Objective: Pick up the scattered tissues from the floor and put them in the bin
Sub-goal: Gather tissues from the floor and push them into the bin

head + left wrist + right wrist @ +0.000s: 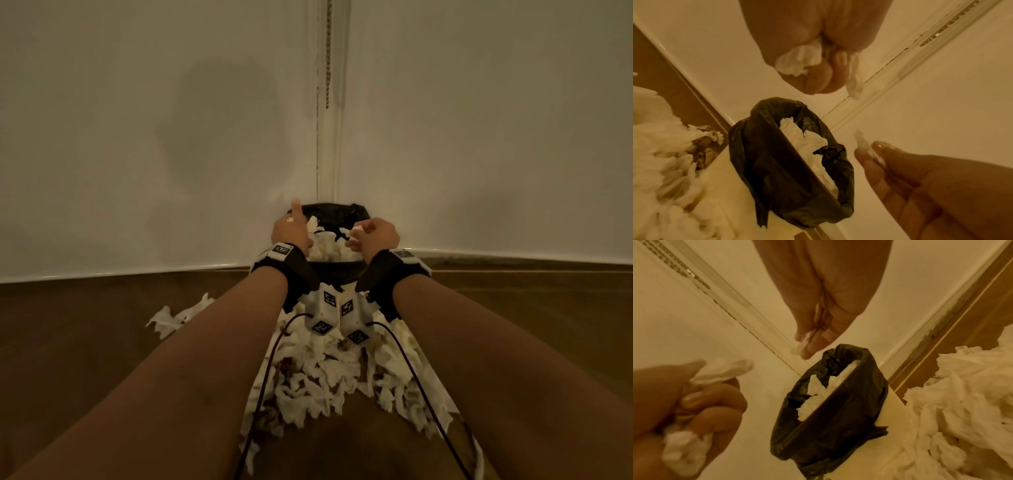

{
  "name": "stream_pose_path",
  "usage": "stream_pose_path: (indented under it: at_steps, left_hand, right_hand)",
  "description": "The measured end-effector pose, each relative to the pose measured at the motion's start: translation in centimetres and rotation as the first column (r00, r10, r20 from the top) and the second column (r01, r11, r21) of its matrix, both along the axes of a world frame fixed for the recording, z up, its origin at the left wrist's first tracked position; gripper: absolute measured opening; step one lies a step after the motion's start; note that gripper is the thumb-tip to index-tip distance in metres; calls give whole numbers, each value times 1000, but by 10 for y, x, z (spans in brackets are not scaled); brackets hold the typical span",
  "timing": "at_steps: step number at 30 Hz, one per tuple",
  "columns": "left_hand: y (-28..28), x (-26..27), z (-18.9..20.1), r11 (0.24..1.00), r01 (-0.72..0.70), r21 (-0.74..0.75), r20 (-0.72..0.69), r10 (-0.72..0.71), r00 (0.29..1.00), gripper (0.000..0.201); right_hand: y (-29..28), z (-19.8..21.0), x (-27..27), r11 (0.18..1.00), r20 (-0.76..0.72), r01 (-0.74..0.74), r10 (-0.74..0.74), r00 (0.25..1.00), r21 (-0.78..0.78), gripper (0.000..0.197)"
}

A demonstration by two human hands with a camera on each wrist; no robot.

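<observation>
A bin lined with a black bag stands in the wall corner, with white tissues inside. Both hands hover over its opening. My right hand is curled tight around a crumpled tissue wad, whose ends stick out of the fist. My left hand has nearly straight fingers and pinches a small tissue scrap at the fingertips. A big pile of scattered tissues lies on the floor before the bin, under my forearms.
White walls meet right behind the bin, and a beaded chain hangs in the corner. Brown wooden floor spreads to both sides. A stray tissue lies left of the pile. Black cables trail from the wrist cameras.
</observation>
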State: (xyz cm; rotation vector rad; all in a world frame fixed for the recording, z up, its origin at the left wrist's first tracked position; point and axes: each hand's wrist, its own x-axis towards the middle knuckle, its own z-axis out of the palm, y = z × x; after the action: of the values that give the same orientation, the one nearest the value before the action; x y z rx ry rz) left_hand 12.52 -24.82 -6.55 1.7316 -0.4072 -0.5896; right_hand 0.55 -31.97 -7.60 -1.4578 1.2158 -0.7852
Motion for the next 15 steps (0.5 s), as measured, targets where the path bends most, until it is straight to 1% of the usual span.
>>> stream_pose_path:
  at_steps: [1,2,3,4,5,6,7,9,11,13,15]
  left_hand:
    - [-4,2,-1,1000,-16,-23,-23,15,1000,83]
    - [-8,3,-2,1000,-1,-26,-71,-1,997,86]
    - [-11,1,-2,998,24,-50,-146,-31,989,81]
    - [-14,0,-2,997,57,-58,-184,-67,981,70]
    - [-17,-1,-3,996,81,-45,-190,-88,978,56]
    - [-19,-2,-6,991,131,-3,-141,-130,981,46]
    - [-23,0,-10,986,164,43,-96,-159,983,42]
    - [-30,2,-18,968,206,142,1,-208,978,42]
    - [-36,5,-24,962,195,193,62,-210,976,46]
    - [-42,10,-29,970,136,203,133,-165,977,41]
    - [-45,11,-32,985,127,120,140,-143,980,36]
  right_hand:
    - [-4,-6,2,999,-37,6,-7,999,-37,10]
    - [-6,-10,3,998,-77,2,-8,997,-69,11]
    - [-9,-15,6,996,-120,-3,-9,993,-94,14]
    - [-12,-19,7,993,-165,-12,-7,986,-115,16]
    - [-15,-23,9,991,-203,-23,-4,979,-131,18]
    - [-17,-26,9,989,-234,-32,-3,972,-145,20]
    - [-20,-29,11,986,-254,-42,-1,967,-164,22]
    - [-27,-32,12,980,-284,-62,7,959,-187,23]
    - [-33,-31,15,979,-280,-64,8,960,-192,22]
    - [-39,-31,19,978,-270,-67,12,963,-195,22]
    - [-41,-32,23,981,-238,-66,22,971,-180,24]
